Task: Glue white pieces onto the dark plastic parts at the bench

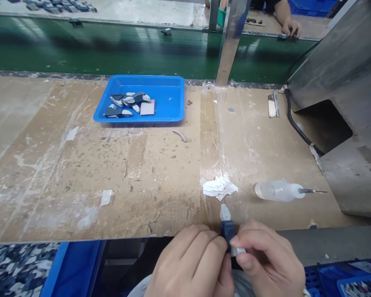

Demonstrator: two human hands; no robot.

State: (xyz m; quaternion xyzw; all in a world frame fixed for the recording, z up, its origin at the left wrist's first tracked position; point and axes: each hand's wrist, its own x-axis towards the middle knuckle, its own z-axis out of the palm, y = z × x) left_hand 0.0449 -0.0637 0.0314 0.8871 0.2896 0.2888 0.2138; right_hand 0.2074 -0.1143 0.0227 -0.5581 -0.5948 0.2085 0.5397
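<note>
My left hand (194,260) and my right hand (266,258) meet at the near edge of the workbench, both pinching a small dark blue part with a white tip (227,227) between their fingertips. The part's white end points away from me. Just beyond it lie a crumpled white cloth (219,187) and a clear squeeze bottle with a needle nozzle (280,191) on its side. A blue tray (170,97) farther back holds several similar blue and white parts (126,104).
A grey metal machine housing (349,123) with a black cable (298,128) stands at the right. A green conveyor belt (111,51) runs behind the bench; another person's hand (291,28) rests beyond it. Blue bins (346,280) with parts sit below the bench edge.
</note>
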